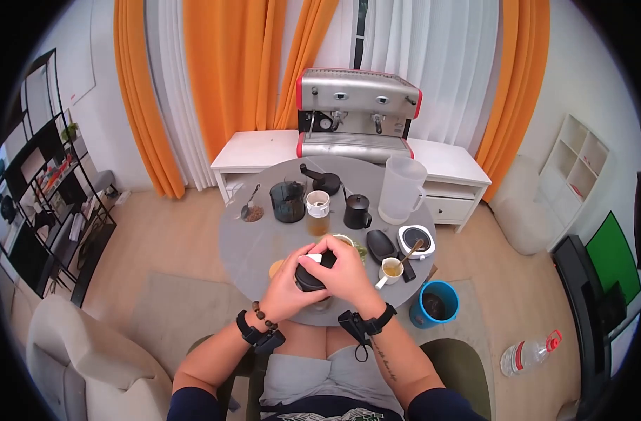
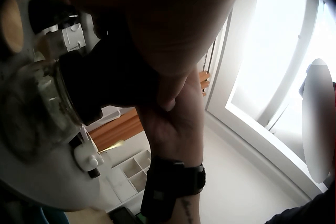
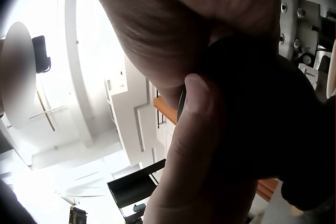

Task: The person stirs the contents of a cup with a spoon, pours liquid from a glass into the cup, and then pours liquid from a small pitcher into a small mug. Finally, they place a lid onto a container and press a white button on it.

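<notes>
Close over the near part of the round table, both hands grip a black hand coffee grinder (image 1: 308, 278). My left hand (image 1: 286, 288) curls round its left side and my right hand (image 1: 348, 279) its right side, thumbs over the top. A small white piece (image 1: 312, 259) shows at the fingertips. In the left wrist view a clear glass jar (image 2: 47, 103) sits under the black body. The right wrist view shows the right thumb (image 3: 197, 103) pressed along the dark body. A black crank lid (image 1: 325, 182) lies at the back of the table.
On the grey table (image 1: 239, 242) stand a dark glass container (image 1: 287, 203), white cup (image 1: 318, 203), black pot (image 1: 357, 212), frosted pitcher (image 1: 402, 189), white scale (image 1: 424, 251) and small cup (image 1: 390, 271) with a spoon. A blue bin (image 1: 415, 311) stands right; an espresso machine (image 1: 359, 102) behind.
</notes>
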`<state>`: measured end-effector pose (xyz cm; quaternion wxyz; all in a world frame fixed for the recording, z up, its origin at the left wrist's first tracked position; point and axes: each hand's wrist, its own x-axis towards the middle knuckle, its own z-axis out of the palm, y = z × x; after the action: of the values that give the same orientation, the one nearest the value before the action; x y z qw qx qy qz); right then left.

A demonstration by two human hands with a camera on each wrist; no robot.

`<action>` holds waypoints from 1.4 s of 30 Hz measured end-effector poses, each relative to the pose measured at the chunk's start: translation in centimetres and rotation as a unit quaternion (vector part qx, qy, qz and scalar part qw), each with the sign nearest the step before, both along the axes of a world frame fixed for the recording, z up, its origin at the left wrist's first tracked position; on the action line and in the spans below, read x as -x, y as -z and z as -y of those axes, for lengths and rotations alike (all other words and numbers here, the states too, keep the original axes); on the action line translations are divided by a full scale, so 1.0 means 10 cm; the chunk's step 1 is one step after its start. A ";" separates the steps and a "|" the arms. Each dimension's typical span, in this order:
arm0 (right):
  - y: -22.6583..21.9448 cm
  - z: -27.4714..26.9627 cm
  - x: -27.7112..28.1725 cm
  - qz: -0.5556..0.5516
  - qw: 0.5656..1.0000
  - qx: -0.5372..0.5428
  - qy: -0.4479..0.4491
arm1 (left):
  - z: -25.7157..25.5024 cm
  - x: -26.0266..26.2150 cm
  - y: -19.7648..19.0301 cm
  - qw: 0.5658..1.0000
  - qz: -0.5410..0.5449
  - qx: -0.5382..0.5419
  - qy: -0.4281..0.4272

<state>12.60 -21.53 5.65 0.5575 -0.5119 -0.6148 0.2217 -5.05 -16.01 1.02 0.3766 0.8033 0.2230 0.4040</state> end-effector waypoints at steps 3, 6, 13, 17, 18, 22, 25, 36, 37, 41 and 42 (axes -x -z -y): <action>0.06 -0.02 0.07 0.009 0.998 -0.036 0.053 | 0.01 -0.01 -0.01 1.000 0.011 0.010 0.006; 0.01 0.01 0.17 0.009 0.995 -0.065 0.079 | 0.01 -0.01 0.02 1.000 0.015 0.015 -0.002; 0.03 0.04 0.26 0.039 0.991 -0.050 0.119 | 0.03 0.00 -0.01 0.999 0.013 0.038 0.009; 0.08 0.04 0.12 0.029 0.993 -0.101 0.052 | 0.01 0.00 0.02 1.000 0.010 0.023 -0.009; 0.11 0.05 0.11 0.031 0.993 -0.111 0.033 | 0.02 -0.01 0.06 1.000 0.015 0.020 -0.015; 0.12 0.08 0.17 0.032 0.993 -0.092 0.067 | 0.02 -0.01 0.08 0.999 0.027 0.047 -0.005; 0.09 0.07 0.22 0.050 0.989 -0.076 0.113 | 0.02 -0.02 0.10 0.999 0.032 0.035 -0.016; -0.09 0.12 0.28 0.195 0.957 -0.127 0.174 | 0.01 -0.03 0.12 0.999 0.037 0.008 -0.029; -0.12 0.12 0.25 0.249 0.936 -0.164 0.186 | -0.01 -0.03 0.14 0.999 0.041 0.007 -0.028; -0.28 0.18 0.19 0.326 0.929 -0.007 0.172 | 0.03 -0.02 0.07 0.996 0.065 0.062 -0.007; -0.28 0.15 0.19 0.326 0.931 -0.017 0.163 | 0.03 -0.02 0.08 0.996 0.065 0.061 -0.007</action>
<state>10.66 -23.08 8.49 0.3633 -0.6396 -0.6746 -0.0617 -4.87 -16.30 0.17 0.4357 0.7492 0.2277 0.4438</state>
